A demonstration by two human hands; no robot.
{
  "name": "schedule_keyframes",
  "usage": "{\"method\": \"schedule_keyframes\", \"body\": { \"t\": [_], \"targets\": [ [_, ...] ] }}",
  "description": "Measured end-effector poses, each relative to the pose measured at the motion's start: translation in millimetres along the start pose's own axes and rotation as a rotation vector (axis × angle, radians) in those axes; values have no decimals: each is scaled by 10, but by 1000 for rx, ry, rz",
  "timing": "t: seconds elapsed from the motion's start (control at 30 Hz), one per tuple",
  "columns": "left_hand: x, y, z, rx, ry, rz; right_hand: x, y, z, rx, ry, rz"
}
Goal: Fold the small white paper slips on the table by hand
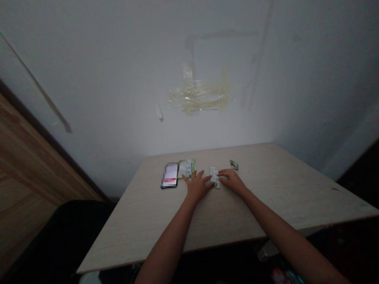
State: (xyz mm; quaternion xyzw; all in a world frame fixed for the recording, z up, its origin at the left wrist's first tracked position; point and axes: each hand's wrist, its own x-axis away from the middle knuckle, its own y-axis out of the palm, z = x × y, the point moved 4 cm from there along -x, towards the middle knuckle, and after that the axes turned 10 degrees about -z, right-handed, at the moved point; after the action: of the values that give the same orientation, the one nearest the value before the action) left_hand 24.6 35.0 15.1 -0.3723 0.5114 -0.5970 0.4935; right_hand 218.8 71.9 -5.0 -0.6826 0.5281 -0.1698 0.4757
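A slim green-and-white printed packet (pixel 214 173) lies on the table between my hands. My left hand (pixel 197 187) is open, palm down, with its fingers spread. Its thumb and index finger touch the packet's left edge, while the other fingers reach toward a larger, flat green-and-white packet (pixel 186 167). From the other side, my right hand (pixel 232 179) has its thumb and fingertips closed at the small packet's right edge. Beyond that hand rests a small crumpled green packet (pixel 233 164). The fingertips are small in view.
A phone (pixel 170 175) with a lit, blurred screen lies left of the larger packet. The light wooden table (pixel 142 221) meets a white wall (pixel 124 98) with old tape (pixel 201 96) on it. Wooden panelling (pixel 32 157) stands at the left, above a dark shape (pixel 68 228).
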Motion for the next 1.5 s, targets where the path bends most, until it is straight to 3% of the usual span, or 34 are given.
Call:
{"method": "schedule_keyframes", "body": {
  "t": [0.83,1.2,1.5],
  "targets": [
    [-69,40,-42,65,2,-37,-69,81,200,29,35,10],
    [-59,36,-34,85,-6,-58,-124,57,74,236,36,-11],
    [-69,55,-37,88,-9,-42,-135,24,-36,346,121,-49]
  ]
}}
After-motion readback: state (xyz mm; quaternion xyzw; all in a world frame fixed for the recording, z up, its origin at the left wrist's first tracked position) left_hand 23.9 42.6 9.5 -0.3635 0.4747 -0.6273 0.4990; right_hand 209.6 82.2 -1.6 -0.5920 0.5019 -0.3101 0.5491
